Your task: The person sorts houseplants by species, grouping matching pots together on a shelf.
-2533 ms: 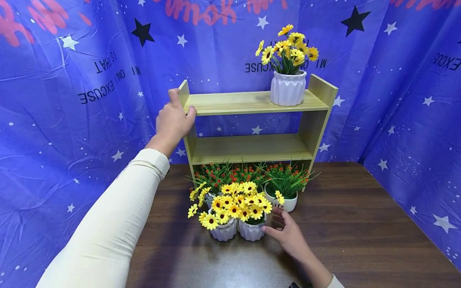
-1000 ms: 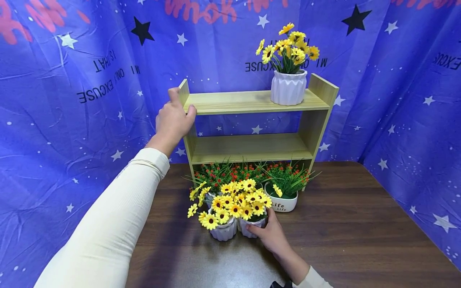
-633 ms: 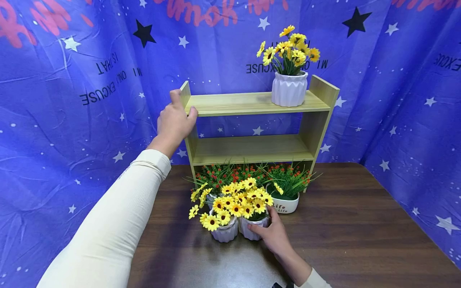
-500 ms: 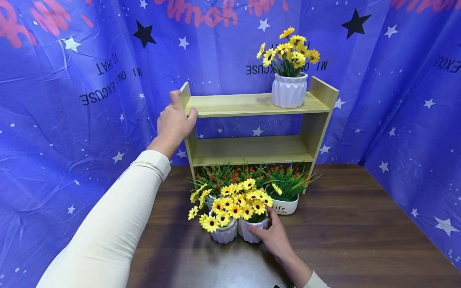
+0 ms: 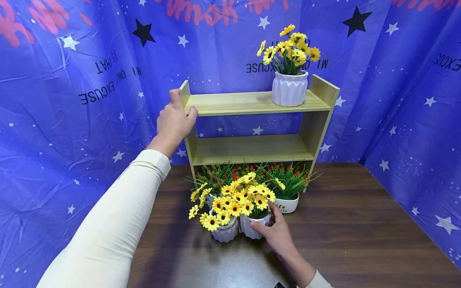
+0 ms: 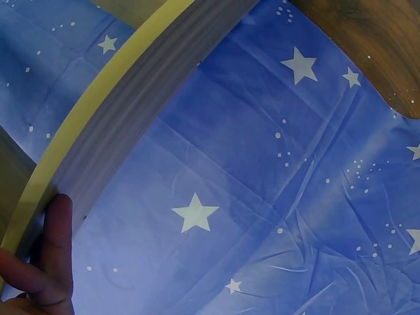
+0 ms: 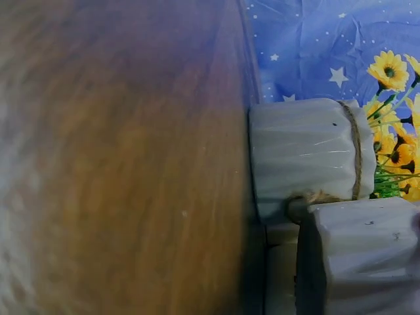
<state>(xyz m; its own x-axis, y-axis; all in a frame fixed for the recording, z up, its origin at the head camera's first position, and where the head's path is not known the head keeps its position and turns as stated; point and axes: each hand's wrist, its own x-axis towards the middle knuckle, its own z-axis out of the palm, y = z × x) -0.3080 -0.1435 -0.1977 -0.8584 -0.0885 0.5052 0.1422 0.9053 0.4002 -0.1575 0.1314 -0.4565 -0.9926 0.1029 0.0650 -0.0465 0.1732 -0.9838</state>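
Right hand (image 5: 282, 239), spread beside the front right flowerpot (image 5: 248, 232) moments ago, now curls round it; pot seems barely off the tabletop (image 5: 360, 228), so lifting has likely begun. Left hand (image 5: 174, 125) grips shelf's (image 5: 245, 103) upper left side, unchanged.

Yellow flowers (image 5: 234, 209), white pots (image 5: 248, 230), star-patterned blue curtain (image 5: 223, 52)

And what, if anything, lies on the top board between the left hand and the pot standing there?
Nothing: in the head view, the top board is bare wood from the left hand to the white pot.
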